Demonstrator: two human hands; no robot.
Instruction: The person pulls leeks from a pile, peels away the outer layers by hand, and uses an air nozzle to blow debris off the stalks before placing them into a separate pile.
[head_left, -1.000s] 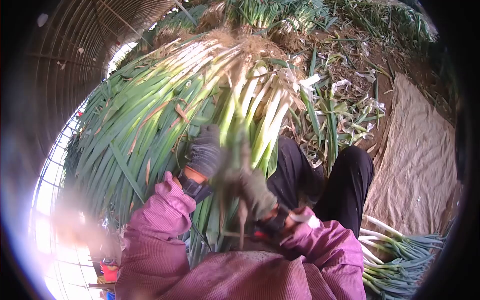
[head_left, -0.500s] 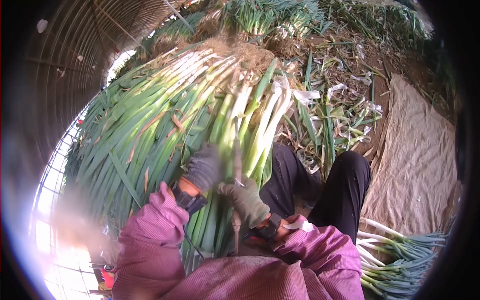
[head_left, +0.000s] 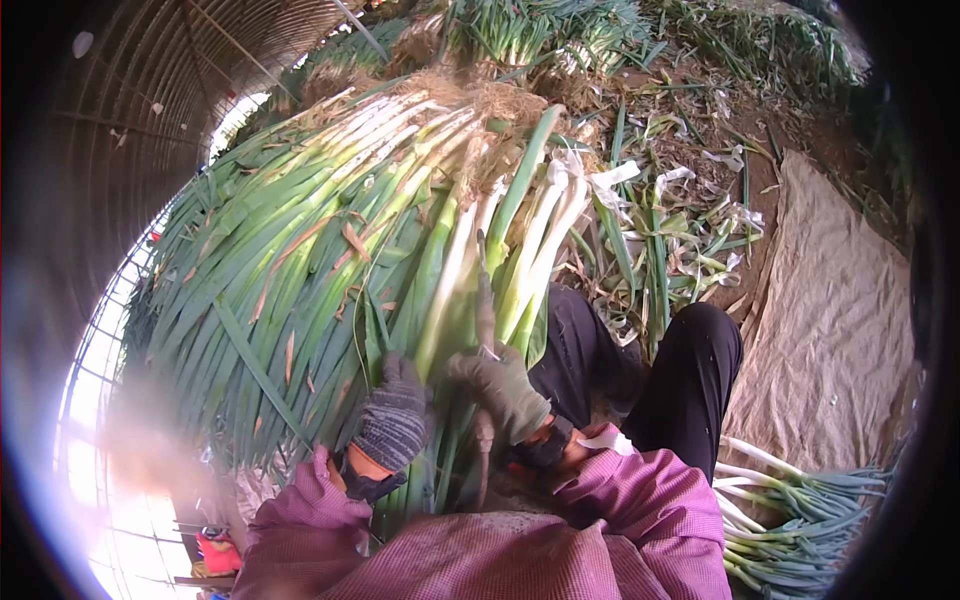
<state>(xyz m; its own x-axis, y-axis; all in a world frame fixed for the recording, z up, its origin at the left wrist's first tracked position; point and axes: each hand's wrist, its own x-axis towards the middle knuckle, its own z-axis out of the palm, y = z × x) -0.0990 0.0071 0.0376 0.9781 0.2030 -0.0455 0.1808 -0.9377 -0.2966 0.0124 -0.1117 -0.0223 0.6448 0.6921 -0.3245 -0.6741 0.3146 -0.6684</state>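
A thick pile of long green onions [head_left: 300, 270] spreads before me, their white stems and roots away from me and green leaves toward me. My left hand [head_left: 393, 415], in a dark grey knit glove, is closed around leaves at the near side of the pile; its fingertips are partly hidden among them. In a grey-green glove, my right hand [head_left: 507, 395] grips a slim rod-like tool [head_left: 486, 315] with a narrow tip pointing away from me. Several pale stems [head_left: 545, 240] lie just right of the tool, by my knee.
Peeled leaves and white scraps [head_left: 690, 235] litter the soil to the right. A tan cloth [head_left: 815, 330] lies beyond my right knee, with more green onions [head_left: 790, 520] at its near end. Further bundles [head_left: 545, 35] sit at the back. A curved ribbed wall [head_left: 130, 150] rises on the left.
My left hand has moved down toward me along the leaves. My right hand and the tool have shifted slightly right, and the tool's tip tilts a little. Several stems near it have shifted.
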